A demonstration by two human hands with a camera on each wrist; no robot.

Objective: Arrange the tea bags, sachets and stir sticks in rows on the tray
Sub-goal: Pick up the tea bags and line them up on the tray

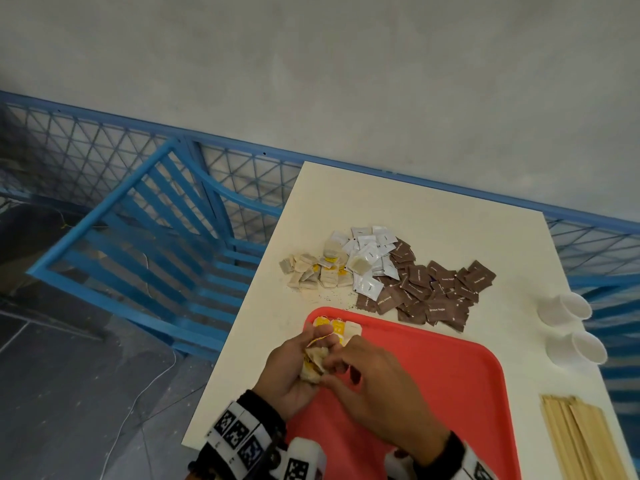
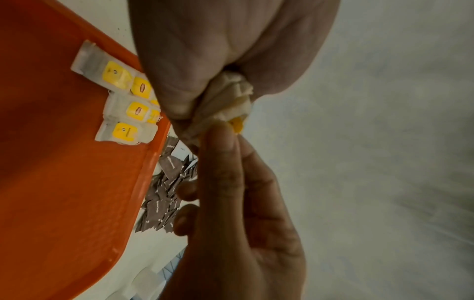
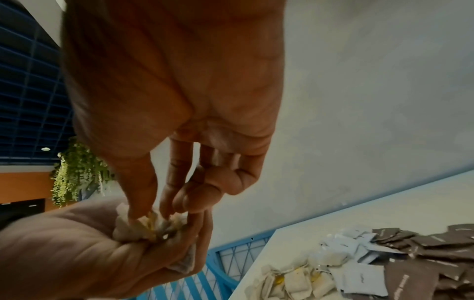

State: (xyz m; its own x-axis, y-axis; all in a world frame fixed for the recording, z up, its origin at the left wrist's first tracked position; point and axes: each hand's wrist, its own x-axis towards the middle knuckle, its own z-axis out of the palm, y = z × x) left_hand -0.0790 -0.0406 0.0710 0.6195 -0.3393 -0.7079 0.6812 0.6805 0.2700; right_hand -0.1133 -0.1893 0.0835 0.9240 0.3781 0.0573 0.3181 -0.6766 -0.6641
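Blue chair (image 1: 156, 244), white cups (image 1: 571, 327)

Smooth red plastic tray (image 1: 450, 393), matt white table (image 1: 433, 220), crumpled paper tea bags (image 1: 308, 271), brown paper sachets (image 1: 436, 289), pale wooden stir sticks (image 1: 581, 441).

The tray (image 1: 450, 393) is coral red on a cream-white surface (image 1: 450, 223). Tea bags (image 1: 311, 271) are beige with yellow tags; sachets are white (image 1: 369, 258) or brown (image 1: 433, 289). Stir sticks (image 1: 581, 441) are pale wood. The chair (image 1: 156, 237) is blue, slatted; wristbands (image 1: 239, 429) carry black-and-white square markers.
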